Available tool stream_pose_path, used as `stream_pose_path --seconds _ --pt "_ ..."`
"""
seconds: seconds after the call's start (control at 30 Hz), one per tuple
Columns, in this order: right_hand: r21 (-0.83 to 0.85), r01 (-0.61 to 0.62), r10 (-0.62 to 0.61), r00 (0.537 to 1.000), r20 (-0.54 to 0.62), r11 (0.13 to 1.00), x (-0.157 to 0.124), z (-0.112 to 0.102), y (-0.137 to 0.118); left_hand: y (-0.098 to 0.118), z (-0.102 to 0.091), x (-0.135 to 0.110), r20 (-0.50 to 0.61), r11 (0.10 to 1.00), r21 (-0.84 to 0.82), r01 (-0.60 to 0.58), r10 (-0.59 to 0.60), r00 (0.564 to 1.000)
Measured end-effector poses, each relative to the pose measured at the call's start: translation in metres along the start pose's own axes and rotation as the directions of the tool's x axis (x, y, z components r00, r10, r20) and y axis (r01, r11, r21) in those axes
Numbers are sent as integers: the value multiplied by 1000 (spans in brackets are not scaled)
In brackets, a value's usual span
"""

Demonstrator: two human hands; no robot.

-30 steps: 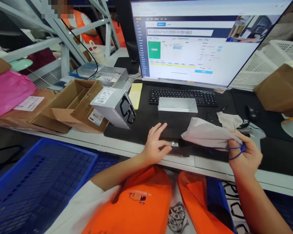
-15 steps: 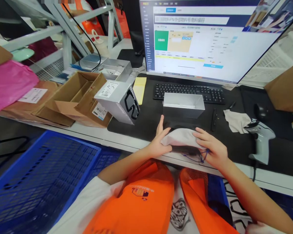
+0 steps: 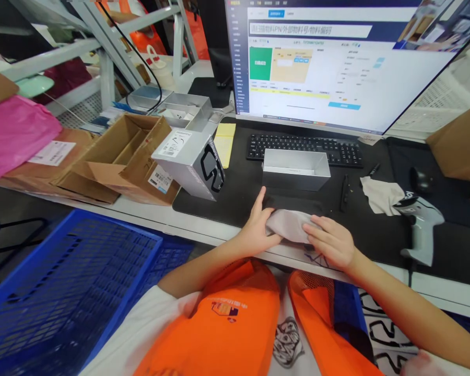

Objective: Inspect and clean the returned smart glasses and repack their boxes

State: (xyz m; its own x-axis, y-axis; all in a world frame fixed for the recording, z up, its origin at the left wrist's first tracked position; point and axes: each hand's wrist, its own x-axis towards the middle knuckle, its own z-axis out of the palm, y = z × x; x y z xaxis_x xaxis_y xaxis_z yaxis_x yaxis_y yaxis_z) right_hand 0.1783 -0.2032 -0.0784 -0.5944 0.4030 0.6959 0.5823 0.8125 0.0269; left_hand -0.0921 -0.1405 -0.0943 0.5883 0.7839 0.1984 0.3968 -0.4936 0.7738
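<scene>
Between my two hands, at the front edge of the desk, is a light grey cloth pouch point(image 3: 290, 224) with a dark blue drawstring point(image 3: 316, 259). My left hand point(image 3: 258, 230) grips its left end, with the index finger pointing up. On the right end, my right hand point(image 3: 331, 243) lays its fingers over the fabric and closes on it. Whatever may be inside the pouch is hidden. Just beyond my hands stands an open silver-grey box point(image 3: 295, 175). To the left, a closed silver-grey box point(image 3: 190, 164) with a black printed picture stands on the mat.
A keyboard point(image 3: 305, 149) lies below the monitor point(image 3: 317, 68). On the right are a barcode scanner point(image 3: 423, 230), a crumpled cloth point(image 3: 382, 196) and a black pen-like item point(image 3: 344, 193). Cardboard boxes point(image 3: 125, 172) stand left, above a blue crate point(image 3: 74, 271).
My right hand has moved slightly left and spread over the pouch, pressing it flatter and lower. My left hand keeps its hold nearly in place.
</scene>
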Motion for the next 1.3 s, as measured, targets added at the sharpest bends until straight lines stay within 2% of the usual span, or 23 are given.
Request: stream_pose_path --seconds 0.13,0.2,0.27,0.37,0.47,0.57,0.67,0.8,0.9,0.97,1.03,1.1,1.17,1.2,1.23,1.3 --pt "108 -100 86 988 131 989 -10 -2 0 7 -11 -6 -20 982 184 44 -41 999" --pt "43 -153 148 983 107 987 -20 -10 0 5 -15 -9 -28 966 247 82 -77 997" --pt "-74 -244 248 967 61 967 -29 -16 0 -1 -18 -9 -27 964 262 45 -39 999" --pt "-150 -370 385 919 83 917 -30 -17 -3 -13 -19 -7 -15 983 152 -103 106 994" --pt "-96 -429 437 893 107 898 -17 -9 -6 -22 -16 -3 -11 980 -12 -201 201 980" --pt "-59 -499 502 854 133 865 -4 1 -4 -25 -11 -2 10 964 -76 -254 256 967" --pt "-8 -557 541 804 247 830 2 5 7 -22 -8 -3 21 964 1 -266 265 964" --pt "110 -614 501 723 476 782 8 1 28 -14 -6 -2 -11 938 136 -319 324 946" --pt "134 -646 485 678 552 751 16 -7 36 -9 -5 0 56 907 216 -362 359 932" --pt "190 -711 522 646 557 677 20 -13 37 -7 -4 1 52 885 279 -373 374 926" --pt "277 -812 609 572 549 513 20 -19 38 -5 -2 0 -49 867 346 -359 399 916" --pt "339 -871 721 486 493 355 18 -24 38 -3 0 -3 -177 858 394 -329 422 889" --pt "344 -889 802 432 411 303 18 -26 33 1 2 -6 -232 860 398 -321 432 872" --pt "327 -889 814 435 384 321 20 -25 28 3 2 -8 -226 863 384 -330 434 872" --pt "312 -878 800 464 380 362 23 -24 22 6 3 -9 -204 866 361 -347 436 876" --pt "323 -811 703 585 405 489 33 -18 6 10 3 -11 -147 870 304 -387 444 884"
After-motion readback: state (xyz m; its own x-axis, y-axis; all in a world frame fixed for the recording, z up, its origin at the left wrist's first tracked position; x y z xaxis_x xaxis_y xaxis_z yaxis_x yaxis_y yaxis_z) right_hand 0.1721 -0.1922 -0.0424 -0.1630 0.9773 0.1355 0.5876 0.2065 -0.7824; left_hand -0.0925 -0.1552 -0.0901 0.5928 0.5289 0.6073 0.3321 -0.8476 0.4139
